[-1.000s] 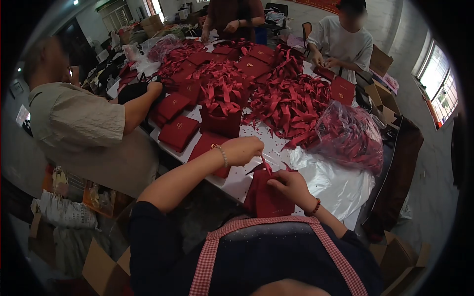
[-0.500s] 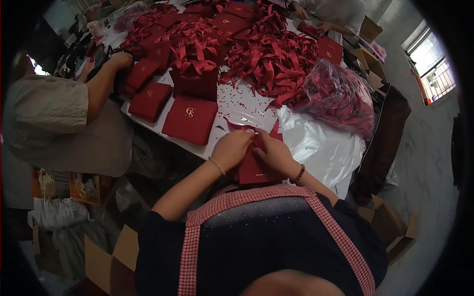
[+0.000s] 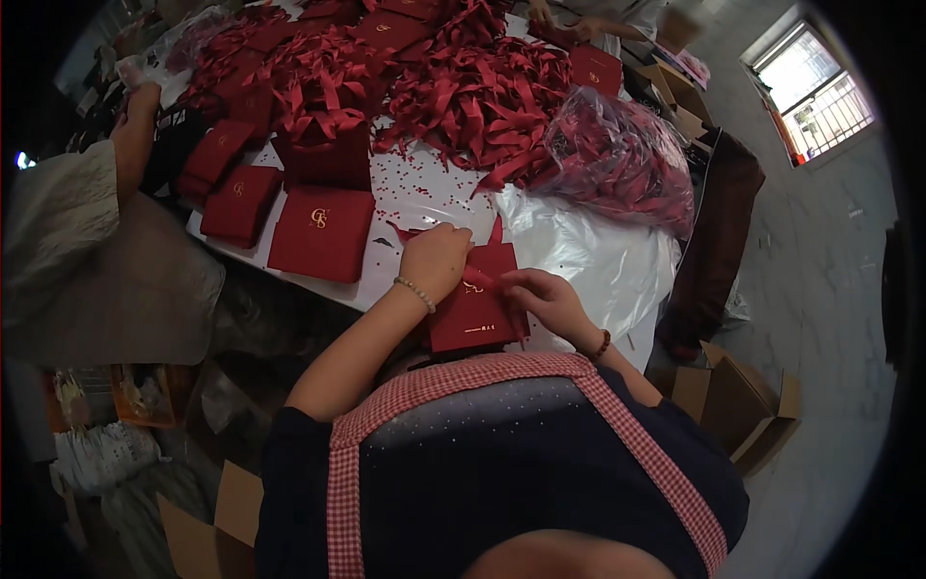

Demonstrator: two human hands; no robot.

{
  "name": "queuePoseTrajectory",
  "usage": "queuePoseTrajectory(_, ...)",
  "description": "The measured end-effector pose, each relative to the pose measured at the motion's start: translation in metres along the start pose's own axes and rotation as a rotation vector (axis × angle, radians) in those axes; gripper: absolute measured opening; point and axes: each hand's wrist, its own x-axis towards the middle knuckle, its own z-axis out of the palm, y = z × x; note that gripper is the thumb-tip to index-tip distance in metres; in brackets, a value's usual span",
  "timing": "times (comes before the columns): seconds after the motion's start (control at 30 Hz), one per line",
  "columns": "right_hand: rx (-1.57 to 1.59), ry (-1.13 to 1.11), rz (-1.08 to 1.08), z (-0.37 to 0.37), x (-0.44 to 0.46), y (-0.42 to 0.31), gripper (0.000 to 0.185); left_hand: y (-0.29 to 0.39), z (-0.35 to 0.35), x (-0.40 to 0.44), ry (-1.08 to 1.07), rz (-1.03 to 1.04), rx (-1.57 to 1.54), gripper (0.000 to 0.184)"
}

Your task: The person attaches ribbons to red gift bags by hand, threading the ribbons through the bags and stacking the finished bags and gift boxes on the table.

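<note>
A dark red gift bag [image 3: 461,323] with gold lettering and a line of small print lies at the table edge, close against my apron. Across its upper part runs a red ribbon [image 3: 488,282]. My left hand [image 3: 439,259], with a beaded bracelet on the wrist, is closed at the bag's upper left; its curled fingers hide most of what they grip, which appears to be the ribbon. At the bag's right side, my right hand [image 3: 550,297] pinches the ribbon between thumb and fingers. A ribbon end stands up beyond the bag.
Stacked red bags [image 3: 323,236] sit to the left. Beyond lie heaps of red ribbons [image 3: 473,106], a clear plastic bag of ribbons [image 3: 627,169] and clear plastic sheeting [image 3: 579,261]. Co-workers are at the left and far side. Open cartons [image 3: 738,405] stand on the floor.
My right hand has moved from the bag's top near my left hand out to its right side, drawing the ribbon across. The view has shifted right. The left co-worker's arm has moved farther away.
</note>
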Motion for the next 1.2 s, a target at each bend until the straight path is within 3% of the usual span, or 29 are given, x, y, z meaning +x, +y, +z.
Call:
queuePoseTrajectory(0.07, -1.113, 0.244, -0.267, 0.012, -0.003, -0.006, 0.034, 0.004, 0.0, -0.002, -0.012, -0.025, 0.001, 0.02)
queuePoseTrajectory(0.1, -1.225, 0.347, -0.378, 0.015, -0.003, 0.002, 0.034, 0.007, -0.001, -0.003, 0.018, -0.044, -0.005, 0.018)
queuePoseTrajectory(0.13, -1.221, 0.35, -0.369, 0.014, -0.004, 0.007, 0.034, 0.008, 0.0, -0.004, 0.05, -0.065, -0.01, 0.017)
queuePoseTrajectory(0.2, -1.098, 0.288, -0.079, 0.011, -0.006, 0.014, 0.028, 0.01, 0.007, -0.007, 0.024, -0.054, 0.008, 0.016)
queuePoseTrajectory(0.23, -1.098, 0.289, -0.075, 0.006, -0.005, 0.018, 0.028, 0.01, 0.01, -0.007, 0.007, -0.048, 0.026, 0.015)
queuePoseTrajectory(0.3, -1.274, 0.191, -0.259, -0.003, -0.004, 0.022, 0.022, 0.008, 0.019, -0.009, 0.029, -0.045, 0.008, 0.014)
queuePoseTrajectory(0.33, -1.278, 0.19, -0.25, -0.004, -0.004, 0.021, 0.022, 0.007, 0.022, -0.009, 0.054, -0.043, -0.006, 0.014)
queuePoseTrajectory(0.4, -0.807, 0.234, -0.242, -0.001, -0.003, 0.014, 0.025, 0.006, 0.025, -0.01, 0.073, -0.051, -0.031, 0.014)
queuePoseTrajectory(0.43, -0.812, 0.232, -0.241, -0.001, 0.0, 0.01, 0.025, 0.005, 0.026, -0.009, 0.093, -0.059, -0.046, 0.014)
queuePoseTrajectory(0.5, -1.051, 0.13, -0.521, 0.002, 0.004, 0.003, 0.027, 0.004, 0.028, -0.009, 0.071, -0.07, -0.05, 0.015)
queuePoseTrajectory(0.6, -1.284, 0.063, -0.609, 0.016, 0.011, -0.015, 0.032, -0.001, 0.023, -0.008, 0.017, -0.097, -0.143, 0.018)
queuePoseTrajectory(0.73, -1.322, 0.06, -0.573, 0.031, 0.032, 0.003, 0.028, -0.015, 0.014, -0.001, -0.063, -0.098, -0.374, 0.022)
queuePoseTrajectory(0.8, -1.299, 0.035, -0.76, 0.034, 0.037, 0.012, 0.024, -0.017, 0.01, 0.0, -0.105, -0.124, -0.388, 0.023)
queuePoseTrajectory(0.87, -1.155, -0.051, -0.808, 0.027, 0.033, 0.008, 0.018, -0.015, 0.008, -0.001, -0.153, -0.146, -0.407, 0.024)
queuePoseTrajectory(0.93, -0.313, 0.065, -0.231, 0.024, 0.019, 0.002, 0.012, -0.011, 0.008, -0.002, 0.025, -0.125, -0.456, 0.025)
queuePoseTrajectory(1.07, 0.36, 0.154, -0.359, 0.014, 0.026, -0.009, 0.014, 0.0, 0.01, 0.009, 0.033, -0.019, -0.453, 0.025)
queuePoseTrajectory(1.13, 0.406, 0.111, -0.334, 0.01, 0.019, -0.015, 0.015, 0.011, -0.005, 0.012, -0.207, -0.033, -0.331, 0.023)
queuePoseTrajectory(1.2, 0.458, 0.061, -0.309, 0.012, 0.012, -0.02, 0.016, 0.016, -0.015, 0.01, -0.182, -0.01, -0.291, 0.022)
